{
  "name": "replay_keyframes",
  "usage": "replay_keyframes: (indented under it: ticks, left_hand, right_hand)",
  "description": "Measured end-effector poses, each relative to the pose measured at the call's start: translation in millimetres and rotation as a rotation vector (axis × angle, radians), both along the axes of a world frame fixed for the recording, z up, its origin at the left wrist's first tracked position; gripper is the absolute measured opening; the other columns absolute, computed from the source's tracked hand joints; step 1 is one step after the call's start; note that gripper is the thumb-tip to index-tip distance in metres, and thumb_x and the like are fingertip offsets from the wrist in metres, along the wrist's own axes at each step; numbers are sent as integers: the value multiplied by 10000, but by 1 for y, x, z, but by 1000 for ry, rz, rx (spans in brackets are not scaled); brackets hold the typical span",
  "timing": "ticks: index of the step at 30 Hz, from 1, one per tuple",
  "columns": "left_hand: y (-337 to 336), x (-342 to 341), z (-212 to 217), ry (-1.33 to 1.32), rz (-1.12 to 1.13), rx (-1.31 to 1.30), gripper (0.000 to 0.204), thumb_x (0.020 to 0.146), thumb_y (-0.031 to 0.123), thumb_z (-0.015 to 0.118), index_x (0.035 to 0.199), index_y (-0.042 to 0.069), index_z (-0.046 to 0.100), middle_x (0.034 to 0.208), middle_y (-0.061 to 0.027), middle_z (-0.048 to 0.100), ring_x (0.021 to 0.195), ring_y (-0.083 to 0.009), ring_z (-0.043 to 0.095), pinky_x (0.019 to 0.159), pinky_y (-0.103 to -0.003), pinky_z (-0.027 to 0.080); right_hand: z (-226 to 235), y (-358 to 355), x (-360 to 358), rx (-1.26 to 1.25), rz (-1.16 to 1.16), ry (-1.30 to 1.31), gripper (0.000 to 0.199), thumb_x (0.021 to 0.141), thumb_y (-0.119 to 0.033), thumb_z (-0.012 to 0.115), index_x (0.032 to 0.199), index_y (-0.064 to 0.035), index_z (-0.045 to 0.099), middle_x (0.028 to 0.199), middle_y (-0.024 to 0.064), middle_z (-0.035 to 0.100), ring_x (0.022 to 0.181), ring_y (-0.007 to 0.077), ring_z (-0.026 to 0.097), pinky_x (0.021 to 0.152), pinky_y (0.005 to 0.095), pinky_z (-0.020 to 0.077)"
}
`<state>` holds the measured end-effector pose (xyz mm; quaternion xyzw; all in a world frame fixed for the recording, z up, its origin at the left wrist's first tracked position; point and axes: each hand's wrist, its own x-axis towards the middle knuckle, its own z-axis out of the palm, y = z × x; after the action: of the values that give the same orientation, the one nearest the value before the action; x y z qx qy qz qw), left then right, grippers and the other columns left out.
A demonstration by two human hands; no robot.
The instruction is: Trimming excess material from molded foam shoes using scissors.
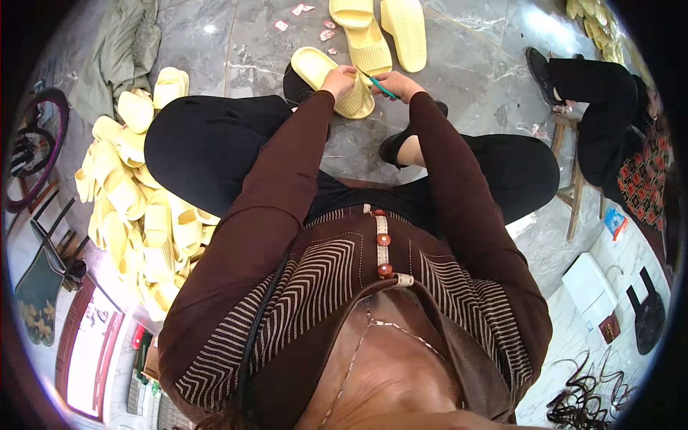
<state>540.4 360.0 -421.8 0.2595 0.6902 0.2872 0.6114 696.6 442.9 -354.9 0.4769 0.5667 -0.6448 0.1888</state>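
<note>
A pale yellow slide slipper (313, 66) lies on the floor between my feet, its ribbed strap toward me. My left hand (340, 81) is at the strap, fingers pinched together at its edge; whatever they grip is too small to make out. In my right hand (400, 85) is a small tool with a teal handle (385, 89) and a narrow dark tip. That tip points left, close to the strap and my left fingers. Whether it is a knife or a pair of snips cannot be told.
More yellow slippers (403, 36) lie just beyond my hands, beside small red-and-white scraps (281, 25). A large heap of yellow slippers (118, 183) is at my left, near a grey-green cloth (122, 54). Another person's dark-clothed leg (598, 82) and a wooden stool (570, 172) are at right.
</note>
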Motion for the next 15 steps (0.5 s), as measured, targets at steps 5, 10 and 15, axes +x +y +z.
replay_keyframes:
  ticks: [5, 10, 15]
  left_hand:
    - [-3, 3, -1, 120, -51, 36, 309, 710, 153, 563, 991, 29, 594, 912, -131, 626, 851, -209, 597, 742, -298, 458]
    - [-4, 1, -3, 215, -205, 14, 305, 711, 217, 577, 944, 24, 609, 890, -146, 630, 835, -242, 605, 746, -320, 461]
    - [5, 2, 9, 375, -358, 24, 285, 678, 163, 603, 899, -17, 593, 824, -135, 615, 755, -209, 583, 688, -310, 461]
  right_hand:
    - [3, 3, -4, 35, -23, 8, 246, 669, -217, 639, 880, -90, 644, 629, -11, 525, 499, 62, 441, 422, 215, 338]
    - [9, 1, -5, 195, -250, 80, 309, 663, -224, 653, 911, -40, 632, 580, 17, 557, 476, 83, 510, 402, 241, 393]
    - [20, -7, 9, 359, -632, 156, 380, 683, -232, 663, 979, -1, 602, 599, 37, 571, 511, 92, 552, 431, 242, 422]
